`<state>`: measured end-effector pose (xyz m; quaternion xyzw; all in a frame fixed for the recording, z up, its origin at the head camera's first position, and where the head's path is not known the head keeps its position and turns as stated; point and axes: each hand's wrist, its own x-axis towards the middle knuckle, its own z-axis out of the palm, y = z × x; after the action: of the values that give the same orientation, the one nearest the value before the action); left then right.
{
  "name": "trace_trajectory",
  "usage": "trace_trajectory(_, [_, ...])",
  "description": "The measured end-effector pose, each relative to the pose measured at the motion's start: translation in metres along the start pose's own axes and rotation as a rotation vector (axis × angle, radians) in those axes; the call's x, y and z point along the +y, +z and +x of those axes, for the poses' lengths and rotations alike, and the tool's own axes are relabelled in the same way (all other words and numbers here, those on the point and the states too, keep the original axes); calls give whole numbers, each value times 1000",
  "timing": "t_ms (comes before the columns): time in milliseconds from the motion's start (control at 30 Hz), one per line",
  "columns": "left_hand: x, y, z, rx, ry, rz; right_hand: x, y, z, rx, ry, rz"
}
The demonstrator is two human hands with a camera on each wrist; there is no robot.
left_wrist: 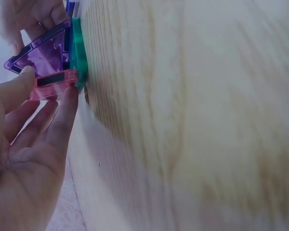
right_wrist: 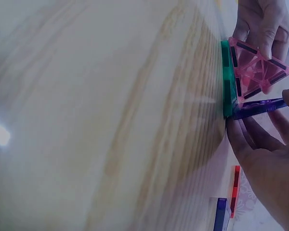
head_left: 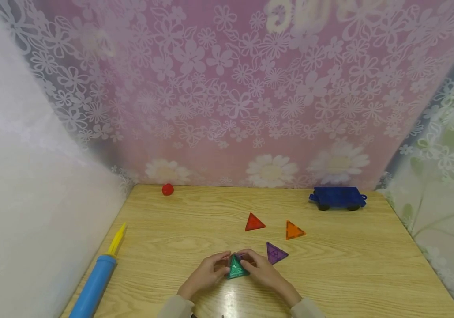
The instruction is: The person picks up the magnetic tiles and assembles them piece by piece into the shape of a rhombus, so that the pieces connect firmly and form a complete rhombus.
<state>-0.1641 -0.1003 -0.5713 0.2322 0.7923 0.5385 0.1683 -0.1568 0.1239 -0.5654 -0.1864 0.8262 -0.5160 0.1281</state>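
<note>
A green triangular magnetic tile (head_left: 236,268) lies flat on the table between the two hands. On its edges stand a pink triangular tile (right_wrist: 253,67) and a purple triangular tile (left_wrist: 48,50), both upright or leaning. My left hand (head_left: 207,273) pinches the pink tile between thumb and fingers. With thumb and fingers, my right hand (head_left: 264,270) pinches the purple tile on the other side. The two raised tiles are mostly hidden in the head view. Just beyond the right hand lies another purple triangular tile (head_left: 276,253).
Farther back lie a red triangular tile (head_left: 255,222) and an orange triangular tile (head_left: 294,230). A blue wheeled toy base (head_left: 337,197) stands at the back right, a small red ball-like object (head_left: 167,189) at the back left. A blue and yellow hand pump (head_left: 95,280) lies along the left edge.
</note>
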Motion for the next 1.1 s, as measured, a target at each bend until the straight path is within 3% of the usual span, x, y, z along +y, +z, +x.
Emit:
trace_trajectory(333, [-3,3,3,-7,58,34,1,5,1,-4,-53,-4])
trace_trajectory(800, [-4,4,3,7,66,45,0,5,1,13,-59,-15])
trace_trajectory(1100, [-3,3,1,26,94,158,3,5,2,39,-21,-102])
